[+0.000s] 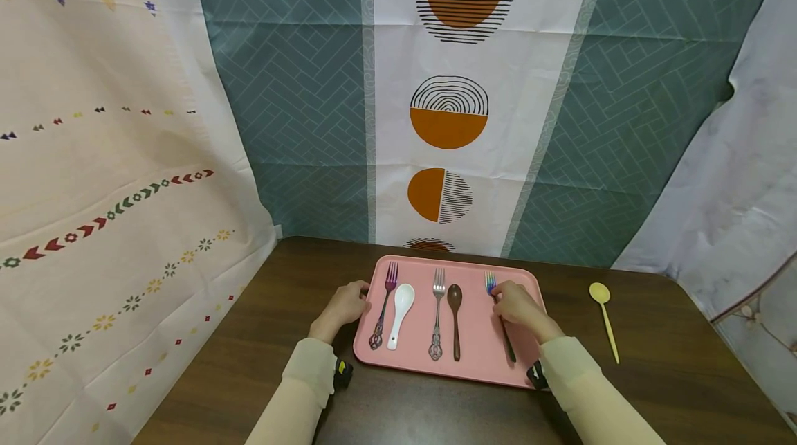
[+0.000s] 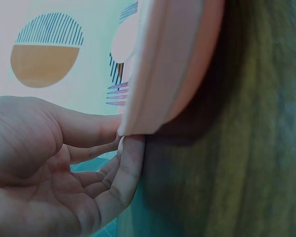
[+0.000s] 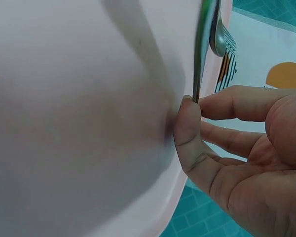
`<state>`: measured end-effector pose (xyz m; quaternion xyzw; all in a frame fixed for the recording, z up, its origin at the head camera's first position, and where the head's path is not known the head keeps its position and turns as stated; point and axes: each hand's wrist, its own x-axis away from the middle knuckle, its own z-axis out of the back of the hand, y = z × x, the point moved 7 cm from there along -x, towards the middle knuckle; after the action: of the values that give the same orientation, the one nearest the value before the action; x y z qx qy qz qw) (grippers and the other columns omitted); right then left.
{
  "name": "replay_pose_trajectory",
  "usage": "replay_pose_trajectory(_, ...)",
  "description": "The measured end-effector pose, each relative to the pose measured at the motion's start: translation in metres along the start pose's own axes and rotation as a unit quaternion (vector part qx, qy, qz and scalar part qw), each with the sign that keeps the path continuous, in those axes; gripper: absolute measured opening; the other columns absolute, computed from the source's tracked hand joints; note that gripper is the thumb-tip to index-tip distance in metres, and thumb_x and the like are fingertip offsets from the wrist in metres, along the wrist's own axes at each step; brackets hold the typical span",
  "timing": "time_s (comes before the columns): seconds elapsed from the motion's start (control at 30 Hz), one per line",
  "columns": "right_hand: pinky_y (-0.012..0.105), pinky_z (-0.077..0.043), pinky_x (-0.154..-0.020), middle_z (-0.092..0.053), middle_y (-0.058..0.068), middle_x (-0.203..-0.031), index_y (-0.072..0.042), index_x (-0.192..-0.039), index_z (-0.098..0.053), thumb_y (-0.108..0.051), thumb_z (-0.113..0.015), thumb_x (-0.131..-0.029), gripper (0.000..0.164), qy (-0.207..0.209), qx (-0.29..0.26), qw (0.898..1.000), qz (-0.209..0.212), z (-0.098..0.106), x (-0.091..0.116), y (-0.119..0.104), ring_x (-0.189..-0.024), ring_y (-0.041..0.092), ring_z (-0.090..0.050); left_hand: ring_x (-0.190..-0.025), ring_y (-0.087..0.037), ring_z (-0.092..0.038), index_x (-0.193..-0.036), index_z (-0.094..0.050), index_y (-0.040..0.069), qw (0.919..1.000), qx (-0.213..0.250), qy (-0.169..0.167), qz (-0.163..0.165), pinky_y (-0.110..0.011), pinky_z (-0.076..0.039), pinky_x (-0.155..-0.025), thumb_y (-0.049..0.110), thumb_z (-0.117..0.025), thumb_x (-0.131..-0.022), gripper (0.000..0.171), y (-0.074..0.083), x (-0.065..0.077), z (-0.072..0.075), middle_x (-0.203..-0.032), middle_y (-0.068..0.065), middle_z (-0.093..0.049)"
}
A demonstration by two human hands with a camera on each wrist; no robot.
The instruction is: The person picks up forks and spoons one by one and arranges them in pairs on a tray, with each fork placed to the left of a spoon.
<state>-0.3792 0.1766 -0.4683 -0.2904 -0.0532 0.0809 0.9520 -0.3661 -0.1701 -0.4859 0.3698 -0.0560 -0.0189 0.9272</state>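
Note:
A pink tray (image 1: 476, 344) lies on the table with cutlery in it. My left hand (image 1: 344, 305) is at its left side; in the left wrist view, thumb and fingers pinch the tray rim (image 2: 148, 89). Toward the tray's right side, my right hand (image 1: 521, 306) pinches a rainbow-coloured fork (image 1: 507, 340) by its handle, tines pointing away. The right wrist view shows the fork handle (image 3: 202, 59) between thumb and index finger. Left of it in the tray are a brown spoon (image 1: 455, 296), a silver fork (image 1: 438, 284), a white spoon (image 1: 403, 301) and a purple-tined fork (image 1: 391, 277).
A yellow spoon (image 1: 600, 293) lies on the dark wooden table (image 1: 672, 355), right of the tray. Patterned cloths (image 1: 292, 120) hang behind the table and at both sides.

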Motion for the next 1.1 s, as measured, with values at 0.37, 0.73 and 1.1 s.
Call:
replay_pose_trajectory(0.37,0.026,-0.048,-0.049,-0.066,0.010,-0.082,0.016,-0.131,-0.061,0.011,-0.058,-0.083,0.048,-0.019,-0.030,0.999,-0.018,-0.007,0.003,-0.003,-0.050,0.013,-0.057,-0.084,-0.025,-0.060,-0.136,-0.060,-0.005,1.0000,-0.001,0.001,0.003,-0.042,-0.054,-0.080,0.004,-0.066,-0.096,0.042,0.001,0.002,0.001,-0.097,-0.012,-0.064)
replay_pose_trajectory(0.73,0.031,-0.055,-0.049,-0.064,0.011,-0.077,0.017,-0.132,-0.058,0.014,-0.061,-0.083,0.049,-0.023,-0.052,0.998,-0.033,-0.008,0.006,-0.003,-0.047,0.016,-0.063,-0.086,-0.025,-0.060,-0.137,-0.060,-0.005,1.0000,-0.005,0.001,0.005,-0.044,-0.054,-0.083,0.005,-0.066,-0.096,0.042,0.001,0.001,0.000,-0.101,-0.013,-0.064)
replay_pose_trajectory(1.1,0.030,-0.055,-0.046,-0.061,0.012,-0.064,0.018,-0.130,-0.057,0.015,-0.064,-0.082,0.048,-0.018,-0.052,0.998,-0.043,-0.011,0.002,-0.003,-0.044,0.015,-0.062,-0.087,-0.026,-0.060,-0.137,-0.060,-0.005,1.0000,-0.005,-0.001,0.006,-0.045,-0.055,-0.085,0.006,-0.066,-0.097,0.042,0.000,0.002,0.000,-0.102,-0.013,-0.064)
